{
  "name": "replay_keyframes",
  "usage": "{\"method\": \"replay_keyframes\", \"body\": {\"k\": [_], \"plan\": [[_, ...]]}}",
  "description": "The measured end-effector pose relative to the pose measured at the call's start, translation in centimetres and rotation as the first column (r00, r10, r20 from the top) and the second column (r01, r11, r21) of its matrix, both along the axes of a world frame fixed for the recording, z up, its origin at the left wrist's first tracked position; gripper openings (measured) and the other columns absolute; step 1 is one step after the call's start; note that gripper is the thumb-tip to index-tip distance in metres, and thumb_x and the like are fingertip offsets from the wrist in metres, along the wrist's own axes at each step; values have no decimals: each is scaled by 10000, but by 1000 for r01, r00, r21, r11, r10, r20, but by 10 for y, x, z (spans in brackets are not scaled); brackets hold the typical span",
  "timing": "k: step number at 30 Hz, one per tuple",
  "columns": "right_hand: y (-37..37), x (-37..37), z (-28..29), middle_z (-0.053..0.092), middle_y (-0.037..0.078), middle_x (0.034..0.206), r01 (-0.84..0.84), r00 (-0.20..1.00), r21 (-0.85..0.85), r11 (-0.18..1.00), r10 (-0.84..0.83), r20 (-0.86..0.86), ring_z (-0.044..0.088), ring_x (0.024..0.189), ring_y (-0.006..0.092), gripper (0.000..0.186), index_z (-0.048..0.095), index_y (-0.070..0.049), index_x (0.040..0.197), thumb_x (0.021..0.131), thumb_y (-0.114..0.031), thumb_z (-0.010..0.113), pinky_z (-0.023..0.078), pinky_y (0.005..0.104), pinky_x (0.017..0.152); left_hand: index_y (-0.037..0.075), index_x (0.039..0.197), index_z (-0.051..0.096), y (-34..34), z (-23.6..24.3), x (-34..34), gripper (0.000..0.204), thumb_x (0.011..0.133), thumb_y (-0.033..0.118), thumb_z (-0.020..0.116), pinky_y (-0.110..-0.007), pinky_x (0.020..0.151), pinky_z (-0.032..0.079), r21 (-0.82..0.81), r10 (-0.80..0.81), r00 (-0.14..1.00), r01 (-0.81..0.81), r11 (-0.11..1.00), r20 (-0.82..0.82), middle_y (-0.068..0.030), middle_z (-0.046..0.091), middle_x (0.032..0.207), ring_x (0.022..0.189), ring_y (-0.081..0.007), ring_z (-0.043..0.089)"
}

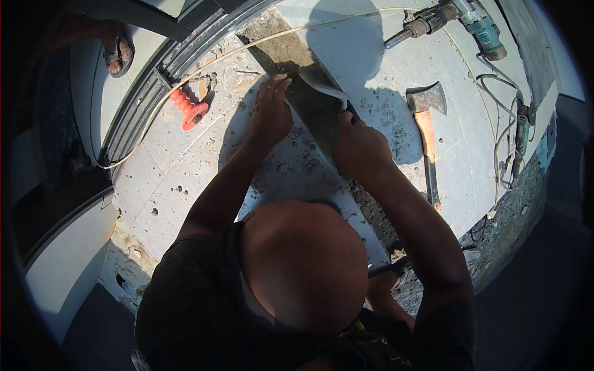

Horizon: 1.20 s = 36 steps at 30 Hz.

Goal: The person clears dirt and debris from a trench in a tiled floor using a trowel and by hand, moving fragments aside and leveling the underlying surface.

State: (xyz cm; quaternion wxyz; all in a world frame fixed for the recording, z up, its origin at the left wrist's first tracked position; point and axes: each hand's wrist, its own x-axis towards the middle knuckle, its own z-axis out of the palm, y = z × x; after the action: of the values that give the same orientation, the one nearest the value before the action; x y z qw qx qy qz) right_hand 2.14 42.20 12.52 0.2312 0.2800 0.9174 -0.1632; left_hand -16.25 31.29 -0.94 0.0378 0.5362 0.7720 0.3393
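Observation:
My right hand (362, 147) is closed around the dark handle of a trowel (323, 86). The trowel's metal blade points away and to the left, over a narrow trench (314, 117) of grey-brown mortar or soil cut between the floor tiles. My left hand (271, 111) rests along the trench's left edge, its fingers stretched forward and nothing visible in it. What lies under the left palm is hidden.
A red-guarded chisel (189, 110) lies left, near a door track (139, 108). A hatchet (427, 117), demolition hammer (476, 29) and angle grinder (523, 127) lie right. A pale cable (247, 46) crosses the trench. Another person's sandalled foot (117, 52) is far left.

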Motion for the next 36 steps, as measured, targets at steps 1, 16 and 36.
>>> {"method": "replay_keyframes", "body": {"k": [1,16,36], "plan": [[-2,-6,-23,688,263,985,93,994,12,996,-93,-55,731,914,351,415,443,120,1210,898,-122,571,604,404,766,10,1288,557,8,2,4,491,800,-29,513,-501,1127,364,7,-12,1000,12,1000,4,-169,532,1346,1310,-365,484],[-27,118,47,695,295,961,206,883,-300,932,-45,467,703,960,443,352,434,80,1201,899,-91,495,564,508,846,-7,1255,569,-7,-3,0,444,814,-11,523,-491,1154,346,-113,7,999,-12,994,-39,-156,516,1360,1360,-339,442],[-20,185,73,688,267,866,202,708,-263,943,45,705,717,883,389,390,496,100,1212,888,-116,533,580,475,768,36,1007,646,-4,-6,-2,230,795,12,559,-511,1075,402,-118,-44,996,34,992,-82,-194,624,1165,1248,-362,531]]}}
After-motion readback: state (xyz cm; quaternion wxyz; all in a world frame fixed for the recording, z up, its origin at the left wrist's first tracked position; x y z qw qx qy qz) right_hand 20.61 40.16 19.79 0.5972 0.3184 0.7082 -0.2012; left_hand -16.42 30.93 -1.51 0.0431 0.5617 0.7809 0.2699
